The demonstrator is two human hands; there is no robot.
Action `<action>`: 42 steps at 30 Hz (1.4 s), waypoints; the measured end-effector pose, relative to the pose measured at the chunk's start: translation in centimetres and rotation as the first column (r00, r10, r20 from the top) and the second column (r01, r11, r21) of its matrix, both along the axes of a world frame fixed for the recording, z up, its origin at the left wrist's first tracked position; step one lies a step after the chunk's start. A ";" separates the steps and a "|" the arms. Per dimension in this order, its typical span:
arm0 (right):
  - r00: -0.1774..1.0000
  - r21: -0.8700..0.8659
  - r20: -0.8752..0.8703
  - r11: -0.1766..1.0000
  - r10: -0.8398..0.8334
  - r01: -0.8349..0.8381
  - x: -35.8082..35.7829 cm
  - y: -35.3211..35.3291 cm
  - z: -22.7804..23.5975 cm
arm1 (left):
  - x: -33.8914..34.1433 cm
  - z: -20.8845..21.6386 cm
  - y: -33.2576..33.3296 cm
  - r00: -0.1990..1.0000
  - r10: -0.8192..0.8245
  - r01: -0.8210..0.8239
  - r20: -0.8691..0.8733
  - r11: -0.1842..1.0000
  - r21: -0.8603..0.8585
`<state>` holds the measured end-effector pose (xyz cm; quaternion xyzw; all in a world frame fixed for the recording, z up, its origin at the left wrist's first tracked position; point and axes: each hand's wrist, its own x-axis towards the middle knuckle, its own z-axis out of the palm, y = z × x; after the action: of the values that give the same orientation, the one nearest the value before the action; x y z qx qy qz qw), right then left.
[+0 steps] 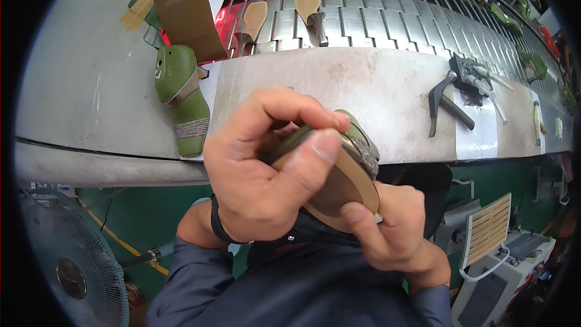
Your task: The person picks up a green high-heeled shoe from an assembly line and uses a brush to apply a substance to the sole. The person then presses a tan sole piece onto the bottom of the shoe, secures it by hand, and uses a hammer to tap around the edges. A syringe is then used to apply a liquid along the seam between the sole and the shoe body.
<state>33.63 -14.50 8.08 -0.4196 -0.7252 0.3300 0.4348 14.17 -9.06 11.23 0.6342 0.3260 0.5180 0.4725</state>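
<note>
Between my hands, above the bench's front edge, is a sandal (353,175) on a green shoe last (361,126), tilted with its tan and brown sole partly toward me. A glittery strap (365,156) crosses its far side. My left hand (257,172) is closed around one end, thumb along the sole's edge and fingertips bent over the side. With a closed grip, my right hand (393,224) pinches the other end, thumb against the sole. My left fingers hide much of the shoe. Another green last (177,75) wearing a strapped sandal lies to the left on the bench.
A slatted metal conveyor (357,21) behind the bench (272,75) carries heeled soles (308,9) and several green lasts (505,19). A hammer (437,103), a dark bar (456,112) and a black block with brushes (469,72) lie right. A fan (78,266) stands lower left.
</note>
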 end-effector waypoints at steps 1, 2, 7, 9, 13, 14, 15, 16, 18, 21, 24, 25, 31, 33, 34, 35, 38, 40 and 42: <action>1.000 -0.060 0.007 0.998 -0.005 0.005 0.1 0.1 0.2 | -0.1 -0.1 0.1 0.999 0.051 -0.051 0.000 0.999 0.001; 1.000 -0.021 0.009 1.000 -0.022 0.023 0.2 0.3 0.2 | -0.5 -0.3 0.5 0.998 0.047 -0.046 -0.048 0.998 0.033; 0.999 0.010 -0.053 1.000 -0.013 0.013 -0.1 1.0 -0.1 | -0.5 -0.6 0.5 0.996 0.032 -0.028 -0.088 0.999 0.046; 0.997 0.007 -0.075 1.000 0.000 0.001 -0.3 0.9 -0.3 | -0.5 -0.6 0.4 0.995 0.033 -0.031 -0.095 0.999 0.021; 0.994 -0.007 -0.106 1.000 -0.008 0.007 -0.3 0.7 -0.3 | -0.1 -0.3 0.5 0.985 0.051 -0.042 -0.164 0.997 0.063; 0.996 -0.019 -0.089 1.000 -0.016 0.015 -0.3 0.6 -0.2 | -0.1 -0.2 0.6 0.977 0.048 -0.029 -0.209 0.995 0.095; 0.997 -0.023 -0.081 1.000 -0.020 0.018 -0.2 0.6 -0.2 | 0.0 0.0 0.9 0.979 0.045 -0.027 -0.201 0.995 0.091; 0.997 -0.040 -0.068 0.998 -0.042 0.039 -0.2 0.8 -0.3 | 0.3 0.5 1.5 0.963 0.067 -0.049 -0.262 0.996 0.077; 0.997 -0.015 -0.008 0.997 -0.073 0.073 0.4 1.4 0.1 | 0.6 1.1 3.5 0.898 0.128 -0.063 -0.420 0.984 0.167; 0.953 -0.272 -0.257 0.958 -0.158 0.086 1.1 3.0 0.4 | 3.1 1.5 7.0 0.983 -0.161 0.168 0.085 0.982 -0.085; 0.817 -0.353 -0.538 0.936 -0.208 0.005 1.6 4.5 0.3 | 5.3 1.7 8.1 0.934 -0.199 0.285 0.296 0.915 -0.285; 0.831 -0.357 -0.517 0.934 -0.204 0.007 2.0 4.3 0.4 | 5.7 1.6 9.0 0.928 -0.191 0.286 0.319 0.916 -0.282; 0.830 -0.421 -0.530 0.904 -0.173 -0.081 3.9 3.1 1.0 | 6.3 0.9 12.5 0.878 -0.393 0.447 0.275 0.878 -0.170; 0.840 -0.425 -0.505 0.904 -0.198 -0.043 3.4 3.2 0.9 | 6.7 0.9 12.5 0.877 -0.375 0.438 0.301 0.881 -0.181; 0.844 -0.425 -0.497 0.904 -0.201 -0.035 3.1 3.5 0.2 | 6.8 0.6 12.9 0.883 -0.353 0.425 0.310 0.882 -0.205; 0.847 -0.422 -0.489 0.906 -0.206 -0.023 3.0 3.8 -0.4 | 7.0 0.6 13.1 0.886 -0.337 0.416 0.318 0.881 -0.227; 0.829 -0.361 -0.534 0.931 -0.167 -0.045 2.6 4.3 -1.8 | 6.8 0.8 13.3 0.894 -0.363 0.417 0.262 0.888 -0.193; 0.812 -0.314 -0.554 0.949 -0.185 0.002 2.2 4.8 -2.8 | 6.6 0.4 13.4 0.881 -0.360 0.436 0.306 0.870 -0.230; 0.909 -0.319 -0.392 0.948 -0.140 0.008 2.3 5.4 -3.7 | 6.0 0.6 13.2 0.884 -0.323 0.421 0.336 0.865 -0.275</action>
<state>35.95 -9.06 4.40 -0.4317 -0.5403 0.5033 0.5180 20.18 4.15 11.87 0.5148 0.2107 0.4359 0.7075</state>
